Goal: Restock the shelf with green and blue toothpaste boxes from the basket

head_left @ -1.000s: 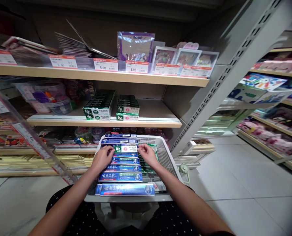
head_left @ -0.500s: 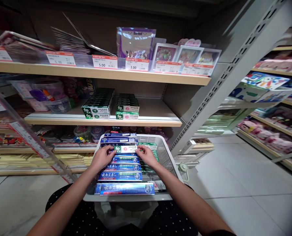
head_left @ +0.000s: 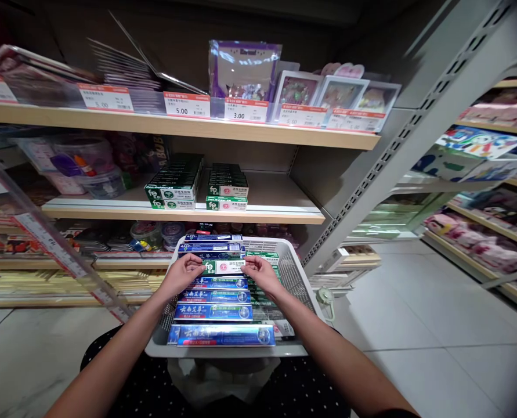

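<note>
A white plastic basket (head_left: 299, 278) rests on my lap, filled with blue toothpaste boxes (head_left: 214, 312) in a row and green ones beside them. My left hand (head_left: 180, 274) and my right hand (head_left: 261, 273) each pinch one end of a green and white toothpaste box (head_left: 224, 266), held just above the stacked boxes in the basket. On the middle shelf (head_left: 275, 216) straight ahead stand two stacks of the same green toothpaste boxes (head_left: 197, 184).
The top shelf (head_left: 175, 125) carries price tags and packaged goods. Clear plastic tubs (head_left: 88, 168) sit at the shelf's left. A grey slotted upright (head_left: 397, 133) runs diagonally at right. Tiled floor (head_left: 415, 325) and another shelving row (head_left: 488, 191) lie to the right.
Both hands have lifted the green and white box slightly off the stack in the basket; the view has shifted a little.
</note>
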`<state>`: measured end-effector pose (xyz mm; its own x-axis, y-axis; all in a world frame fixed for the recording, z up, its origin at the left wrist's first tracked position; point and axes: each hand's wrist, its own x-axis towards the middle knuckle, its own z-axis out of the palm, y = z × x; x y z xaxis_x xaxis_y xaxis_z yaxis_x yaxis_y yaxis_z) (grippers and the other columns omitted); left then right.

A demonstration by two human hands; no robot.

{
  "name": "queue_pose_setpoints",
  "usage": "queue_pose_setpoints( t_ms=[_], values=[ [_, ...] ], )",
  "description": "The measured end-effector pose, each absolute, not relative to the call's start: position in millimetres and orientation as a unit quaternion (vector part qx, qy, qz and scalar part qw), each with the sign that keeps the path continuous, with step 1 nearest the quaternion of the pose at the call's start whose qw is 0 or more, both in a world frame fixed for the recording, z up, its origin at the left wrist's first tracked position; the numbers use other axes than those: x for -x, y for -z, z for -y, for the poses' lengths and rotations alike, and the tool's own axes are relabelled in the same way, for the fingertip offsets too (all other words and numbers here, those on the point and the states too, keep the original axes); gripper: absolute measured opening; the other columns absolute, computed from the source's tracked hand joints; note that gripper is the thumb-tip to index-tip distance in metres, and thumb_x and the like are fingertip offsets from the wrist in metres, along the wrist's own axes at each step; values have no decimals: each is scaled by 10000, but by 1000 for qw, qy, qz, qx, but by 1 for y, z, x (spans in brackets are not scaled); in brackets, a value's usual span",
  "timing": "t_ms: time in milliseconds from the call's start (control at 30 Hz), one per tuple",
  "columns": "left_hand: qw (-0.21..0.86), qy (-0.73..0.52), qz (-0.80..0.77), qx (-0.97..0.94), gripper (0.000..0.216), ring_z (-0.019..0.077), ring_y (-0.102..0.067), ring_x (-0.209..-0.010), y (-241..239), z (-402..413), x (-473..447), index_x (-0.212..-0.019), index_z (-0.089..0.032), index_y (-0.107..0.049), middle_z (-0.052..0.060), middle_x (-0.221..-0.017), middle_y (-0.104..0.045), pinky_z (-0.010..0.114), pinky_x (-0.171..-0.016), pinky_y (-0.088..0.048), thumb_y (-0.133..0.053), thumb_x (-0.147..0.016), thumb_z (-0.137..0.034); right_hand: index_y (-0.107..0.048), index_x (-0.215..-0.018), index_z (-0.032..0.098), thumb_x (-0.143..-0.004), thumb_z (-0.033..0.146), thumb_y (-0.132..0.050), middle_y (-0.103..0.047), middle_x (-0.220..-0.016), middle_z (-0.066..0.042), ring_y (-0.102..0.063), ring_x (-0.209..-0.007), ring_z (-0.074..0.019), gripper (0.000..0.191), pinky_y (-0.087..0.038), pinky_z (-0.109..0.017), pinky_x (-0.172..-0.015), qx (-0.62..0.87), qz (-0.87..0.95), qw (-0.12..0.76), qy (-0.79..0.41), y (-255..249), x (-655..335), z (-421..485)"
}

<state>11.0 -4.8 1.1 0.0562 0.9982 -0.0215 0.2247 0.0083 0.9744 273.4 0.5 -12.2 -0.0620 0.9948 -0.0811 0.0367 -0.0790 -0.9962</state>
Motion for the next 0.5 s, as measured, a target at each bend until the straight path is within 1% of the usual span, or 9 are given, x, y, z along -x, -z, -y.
queue_pose_setpoints(
  t_ms=[100,233,500],
  values=[
    [488,-431,-536,-538,443,160,-639,-765,-2,3,-10,-856,-195,-580,14,-803,-645,296,-734,-528,-781,-596,-491,-653,-950,189,-628,390,-782,-674,-873,-39,-640,-853,-188,401,-513,-327,-809,515,501,453,-528,8,-272,1],
    [499,-428,-549,-516,513,171,-642,-785,-4,1,-10,-887,-184,-593,25,-829,-648,320,-744,-536,-804,-546,-505,-655,-964,188,-637,403,-781,-680,-881,-43,-642,-857,-187,411,-511,-328,-812,516,502,452,-527,6,-271,2],
    [500,-394,-560,-530,579,200,-670,-818,-2,-1,-9,-949,-179,-601,63,-881,-692,361,-773,-543,-753,-576,-594,-671,-953,194,-650,414,-776,-698,-907,-63,-656,-890,-213,389,-522,-350,-829,517,505,450,-525,10,-272,-1]
  ],
)
